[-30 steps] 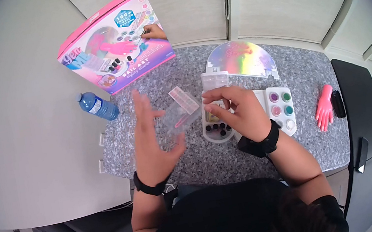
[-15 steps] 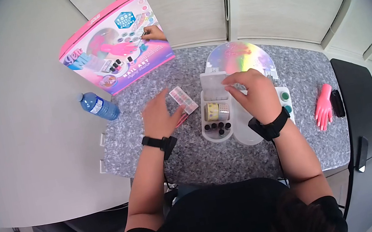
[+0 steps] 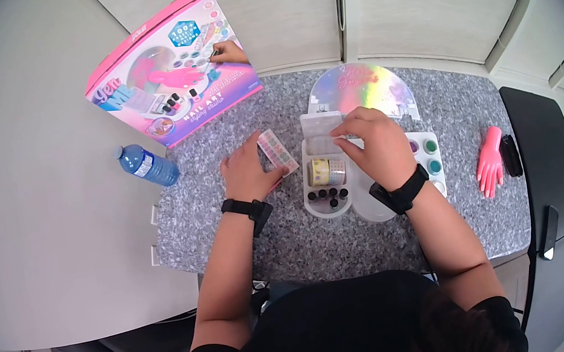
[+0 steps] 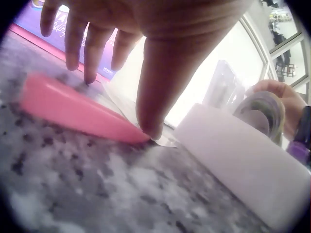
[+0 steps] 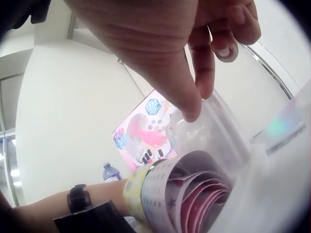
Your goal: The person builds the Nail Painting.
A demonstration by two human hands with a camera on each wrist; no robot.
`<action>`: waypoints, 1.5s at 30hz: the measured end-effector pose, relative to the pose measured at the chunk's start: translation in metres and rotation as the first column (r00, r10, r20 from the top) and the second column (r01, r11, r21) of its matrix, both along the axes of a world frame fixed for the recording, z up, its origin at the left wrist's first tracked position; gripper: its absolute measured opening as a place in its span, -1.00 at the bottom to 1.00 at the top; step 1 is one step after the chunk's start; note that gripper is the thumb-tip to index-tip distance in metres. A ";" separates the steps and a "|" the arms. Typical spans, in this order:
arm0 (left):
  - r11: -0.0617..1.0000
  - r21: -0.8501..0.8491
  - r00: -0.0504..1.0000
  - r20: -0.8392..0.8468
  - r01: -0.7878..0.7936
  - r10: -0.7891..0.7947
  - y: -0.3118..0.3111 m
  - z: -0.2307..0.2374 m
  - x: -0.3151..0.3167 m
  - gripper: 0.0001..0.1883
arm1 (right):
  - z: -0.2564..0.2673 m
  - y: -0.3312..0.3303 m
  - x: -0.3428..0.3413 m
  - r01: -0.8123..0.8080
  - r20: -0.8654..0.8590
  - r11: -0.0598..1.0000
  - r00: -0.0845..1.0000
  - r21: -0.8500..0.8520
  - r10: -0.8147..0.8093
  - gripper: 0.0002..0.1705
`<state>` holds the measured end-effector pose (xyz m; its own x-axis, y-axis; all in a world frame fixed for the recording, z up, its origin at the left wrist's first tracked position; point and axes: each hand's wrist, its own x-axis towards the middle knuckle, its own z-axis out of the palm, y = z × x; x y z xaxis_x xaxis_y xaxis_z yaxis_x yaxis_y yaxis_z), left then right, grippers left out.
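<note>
My left hand [image 3: 244, 171] is low over the counter beside a clear sheet of small press-on nails [image 3: 276, 151]. Its fingers are spread, and in the left wrist view the thumb tip reaches a thin film edge at the end of a pink tapered tool [image 4: 82, 111]. My right hand [image 3: 379, 145] pinches the edge of a clear plastic lid [image 3: 322, 123] with thumb and index finger. That lid stands at the back of a white tray [image 3: 310, 206]. Below it are patterned rolls [image 3: 321, 172] and several small black-capped bottles [image 3: 328, 194].
A nail art box [image 3: 172, 75] stands at the back left, near a water bottle [image 3: 148, 165]. A shiny half-round panel [image 3: 361, 92] is behind the tray. Glitter pots [image 3: 433, 165] sit to the right, then a pink model hand [image 3: 490, 163] and a black case [image 3: 511, 157].
My left hand has come down beside the nail sheet, which now lies on the counter with its clear packaging no longer visible. My right hand has moved right, then onto the lid.
</note>
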<state>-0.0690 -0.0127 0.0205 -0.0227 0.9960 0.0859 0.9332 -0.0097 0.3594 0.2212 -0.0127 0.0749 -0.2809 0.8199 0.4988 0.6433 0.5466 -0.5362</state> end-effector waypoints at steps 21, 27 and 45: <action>0.984 0.174 0.991 0.135 -0.028 0.004 -0.006 -0.007 -0.007 0.01 | 0.002 -0.005 -0.005 -0.016 0.028 1.000 0.999 -0.026 0.017 -0.80; 0.906 0.418 0.950 0.303 -0.067 -0.069 -0.039 0.044 0.012 -0.26 | 0.024 -0.013 -0.013 -0.093 -0.183 0.996 0.979 0.012 0.094 -0.61; 0.857 0.499 0.877 0.460 -0.127 -0.137 -0.070 0.059 0.010 -0.76 | 0.009 -0.007 -0.010 -0.093 -0.104 0.982 0.988 0.164 0.111 -0.91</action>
<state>-0.0586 -0.0829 0.0800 -0.1865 0.8143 0.5496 0.6536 -0.3148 0.6882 0.2108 -0.0197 0.0841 -0.2935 0.6983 0.6529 0.5205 0.6896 -0.5036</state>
